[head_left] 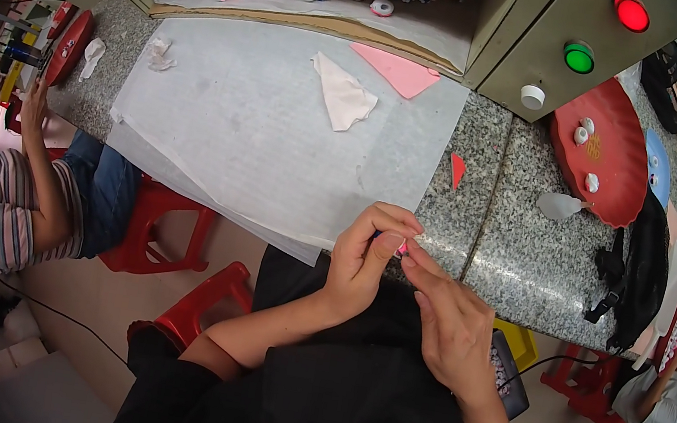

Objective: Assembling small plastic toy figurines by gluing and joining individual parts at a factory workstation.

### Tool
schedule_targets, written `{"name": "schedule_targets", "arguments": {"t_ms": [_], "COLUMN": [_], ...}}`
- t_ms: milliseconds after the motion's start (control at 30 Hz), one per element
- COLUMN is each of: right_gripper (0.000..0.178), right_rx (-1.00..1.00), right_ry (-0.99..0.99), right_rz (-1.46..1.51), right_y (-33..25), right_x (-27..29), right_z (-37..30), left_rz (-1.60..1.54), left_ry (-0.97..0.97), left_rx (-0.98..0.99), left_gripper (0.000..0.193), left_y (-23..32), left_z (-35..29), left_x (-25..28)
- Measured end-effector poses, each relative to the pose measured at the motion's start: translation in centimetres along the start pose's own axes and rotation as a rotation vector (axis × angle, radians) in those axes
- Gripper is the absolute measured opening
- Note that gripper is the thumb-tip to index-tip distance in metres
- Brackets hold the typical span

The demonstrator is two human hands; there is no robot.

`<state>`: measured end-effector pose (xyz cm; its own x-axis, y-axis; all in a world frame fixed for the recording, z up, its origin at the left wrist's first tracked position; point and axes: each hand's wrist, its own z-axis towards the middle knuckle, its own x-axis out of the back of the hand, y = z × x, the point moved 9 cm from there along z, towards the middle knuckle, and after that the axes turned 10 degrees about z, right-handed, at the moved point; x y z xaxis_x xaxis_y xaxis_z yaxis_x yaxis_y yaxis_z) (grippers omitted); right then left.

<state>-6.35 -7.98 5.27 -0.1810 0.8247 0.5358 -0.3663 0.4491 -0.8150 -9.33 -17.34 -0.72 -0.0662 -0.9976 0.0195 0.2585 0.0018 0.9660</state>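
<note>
Just over the table's front edge, a tiny pink-and-white piece (402, 247) with a dark part sits between my two hands, mostly hidden by fingers. My left hand (365, 259) is closed, pinching it between thumb and curled fingers. From the right, my right hand (452, 320) reaches in with its fingers pressed together, the fingertips against the same piece. Beyond my hands lies a large white paper sheet (237, 126), bearing a crumpled white cloth (342, 97) and a pink cloth (398, 73).
A shelf box (313, 28) holds many small white-and-pink figures at the back. A control panel (558, 60) has red and green lights. A red scalloped tray (613, 187) holds white pieces. Red stools (156, 228) and a seated person (22, 217) are to the left; another person sits right.
</note>
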Motion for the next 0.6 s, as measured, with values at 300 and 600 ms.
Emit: {"name": "schedule_targets", "arguments": {"t_ms": [300, 600], "right_gripper": [0.031, 0.035], "right_rx": [-0.020, -0.035], "right_ry": [0.050, 0.053], "right_rz": [0.071, 0.042], "right_y": [-0.15, -0.56], "right_x": [0.00, 0.17], "right_z": [-0.25, -0.58], "left_rz": [-0.091, 0.002], "left_ry": [0.036, 0.083], "left_rx": [0.008, -0.047], "left_gripper": [0.015, 0.015], "left_y": [-0.25, 0.20], "left_z": [-0.47, -0.37], "left_x": [0.06, 0.68]}}
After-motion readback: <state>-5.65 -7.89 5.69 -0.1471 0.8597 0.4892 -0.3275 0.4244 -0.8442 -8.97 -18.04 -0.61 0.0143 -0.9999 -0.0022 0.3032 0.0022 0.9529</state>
